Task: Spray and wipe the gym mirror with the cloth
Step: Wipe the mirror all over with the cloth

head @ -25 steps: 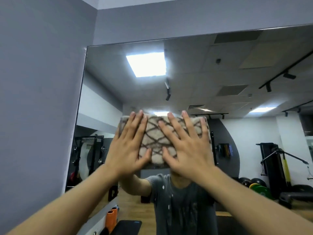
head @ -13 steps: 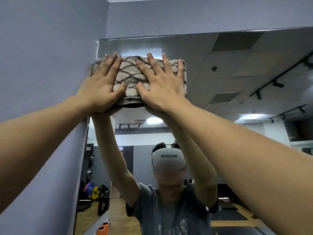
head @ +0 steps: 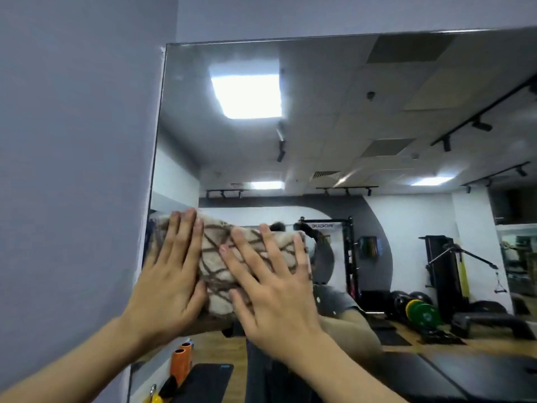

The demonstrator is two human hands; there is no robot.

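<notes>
The mirror [head: 363, 117] fills the wall ahead, reflecting the gym. Against its lower left part I press 1 folded cream cloth [head: 216, 266] with brown crisscross lines, my left hand [head: 170, 283] and right hand [head: 273, 298] flat, fingers straight. 1 orange roller [head: 180, 362] stands below.

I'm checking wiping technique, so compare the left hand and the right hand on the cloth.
The left hand lies at the cloth's left end, by the mirror's edge; the right hand covers its middle and right part. The left hand's fingers lie close together; the right hand's are spread wide. Both are flat, palms pressing the cloth against the mirror.
</notes>
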